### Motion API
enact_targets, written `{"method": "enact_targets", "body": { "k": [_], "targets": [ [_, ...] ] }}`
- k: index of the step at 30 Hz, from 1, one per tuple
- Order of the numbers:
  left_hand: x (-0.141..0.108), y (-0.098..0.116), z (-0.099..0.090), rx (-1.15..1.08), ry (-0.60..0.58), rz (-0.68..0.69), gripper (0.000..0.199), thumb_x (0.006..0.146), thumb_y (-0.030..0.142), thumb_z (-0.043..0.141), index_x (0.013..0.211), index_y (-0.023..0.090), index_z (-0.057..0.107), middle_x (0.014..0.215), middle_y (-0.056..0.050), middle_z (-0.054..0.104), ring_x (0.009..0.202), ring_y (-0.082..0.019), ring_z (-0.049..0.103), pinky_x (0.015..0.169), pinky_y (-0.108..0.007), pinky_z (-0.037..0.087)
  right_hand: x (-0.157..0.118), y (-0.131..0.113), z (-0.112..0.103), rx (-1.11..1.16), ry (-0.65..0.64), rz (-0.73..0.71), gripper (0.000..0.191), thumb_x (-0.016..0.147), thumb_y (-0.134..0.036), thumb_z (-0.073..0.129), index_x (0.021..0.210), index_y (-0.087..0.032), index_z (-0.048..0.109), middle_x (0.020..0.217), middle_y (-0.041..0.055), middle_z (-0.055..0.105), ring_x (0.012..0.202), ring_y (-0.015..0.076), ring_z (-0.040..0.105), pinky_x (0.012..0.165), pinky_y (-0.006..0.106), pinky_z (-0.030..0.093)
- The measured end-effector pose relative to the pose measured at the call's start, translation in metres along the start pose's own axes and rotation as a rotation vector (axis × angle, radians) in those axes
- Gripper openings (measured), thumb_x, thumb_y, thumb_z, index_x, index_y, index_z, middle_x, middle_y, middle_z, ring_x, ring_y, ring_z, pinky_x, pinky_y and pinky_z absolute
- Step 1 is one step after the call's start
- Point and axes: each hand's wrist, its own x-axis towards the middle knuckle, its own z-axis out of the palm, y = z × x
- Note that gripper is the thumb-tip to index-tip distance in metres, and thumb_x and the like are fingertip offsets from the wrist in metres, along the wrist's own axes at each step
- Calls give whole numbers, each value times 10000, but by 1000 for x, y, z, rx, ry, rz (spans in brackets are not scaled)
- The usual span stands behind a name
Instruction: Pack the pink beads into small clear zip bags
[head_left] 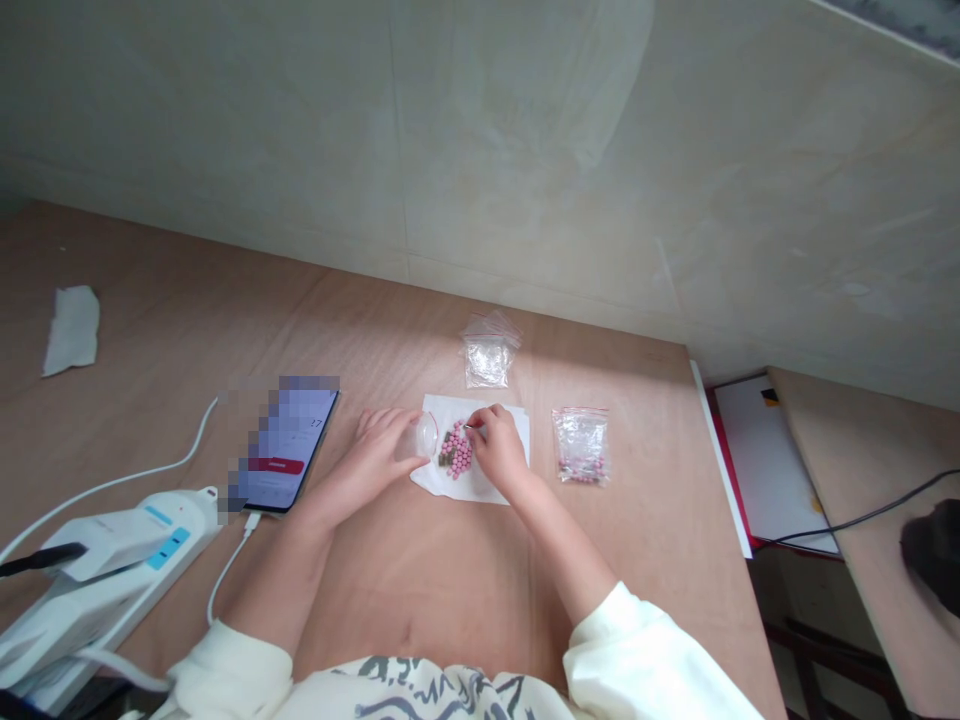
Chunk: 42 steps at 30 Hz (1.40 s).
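Centre of frame: the left hand (pixel 384 440) is gripping a clear container (pixel 425 436) beside pink beads (pixel 457 456), which are lying on white paper (pixel 487 488). The right hand (pixel 498 446) is holding its fingertips at the beads' upper-right edge; whether they are pinching anything cannot be told.

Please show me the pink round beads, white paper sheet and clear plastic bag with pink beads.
Pink round beads (pixel 458 458): head view, pile's centre.
White paper sheet (pixel 478 486): head view, bare lower part.
Clear plastic bag with pink beads (pixel 582 443): head view, its middle.
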Motion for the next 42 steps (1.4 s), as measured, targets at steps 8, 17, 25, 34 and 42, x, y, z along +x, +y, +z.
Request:
{"method": "enact_targets", "body": {
  "k": [8,17,25,34,42],
  "targets": [
    [3,-2,9,49,31,17,390,669,318,568,1015,165,476,1056,-84,544,1016,-240,452,893,-381,283,-8,-23,-1,128,22,-148,114,732,-181,493,832,-177,548,769,42,562,773,175,469,706,288,375],
    [-1,-5,9,63,32,-10,384,660,300,577,1010,189,466,1054,-71,540,1027,-238,443,910,-405,250,6,-2,1,5,-12,-73,117,686,-83,479,691,-180,545,739,30,505,748,163,466,681,279,363],
    [4,3,14,86,29,-32,388,647,290,583,1002,172,481,1031,-86,554,1012,-254,450,907,-420,253,-5,-22,0,71,20,-147,160,716,-168,489,868,-178,537,805,42,548,765,169,460,688,279,374],
    [2,3,10,105,8,-42,386,668,297,562,1018,168,463,1057,-93,540,1037,-253,433,919,-428,238,5,-20,11,-199,-5,50,55,707,-148,471,690,-154,523,747,104,557,775,227,464,638,314,361],
    [3,5,16,85,29,-23,372,665,292,564,1007,176,477,1049,-86,549,1030,-254,444,920,-431,233,-10,-20,-3,159,-17,-77,94,723,-215,490,790,-176,542,754,32,575,692,153,490,657,276,384]
  ]
}}
